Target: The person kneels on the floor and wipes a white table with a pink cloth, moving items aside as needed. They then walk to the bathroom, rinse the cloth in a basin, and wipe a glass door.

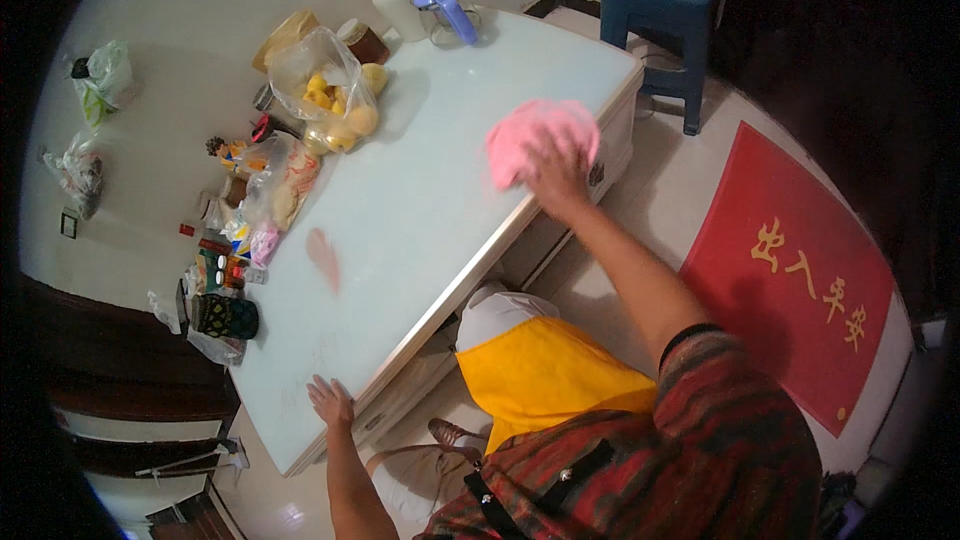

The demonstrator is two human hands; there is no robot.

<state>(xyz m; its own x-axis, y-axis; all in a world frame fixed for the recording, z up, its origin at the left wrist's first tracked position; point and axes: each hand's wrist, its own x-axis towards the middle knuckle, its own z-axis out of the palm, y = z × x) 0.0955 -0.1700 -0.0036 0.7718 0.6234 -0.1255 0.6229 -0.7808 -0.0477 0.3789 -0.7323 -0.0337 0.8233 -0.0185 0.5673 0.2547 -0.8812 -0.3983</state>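
Observation:
Pressed over a pink cloth (517,135), my right hand (556,169) is at the table's near edge, towards its right end. The cloth lies spread under the fingers and looks slightly blurred. My left hand (330,399) rests palm down near the table's left end, fingers apart, with nothing in it. Both hands are on a pale glass-topped table (420,210) with a light rim. A reddish blurred patch, perhaps a reflection, shows on the glass between the hands.
Along the wall stand a clear bag of yellow fruit (337,101), a glass pitcher with a purple lid (450,15), a white lidded canister (396,4), a dark patterned jar (225,316) and several packets. A blue stool (652,22) and red doormat (787,277) lie to the right.

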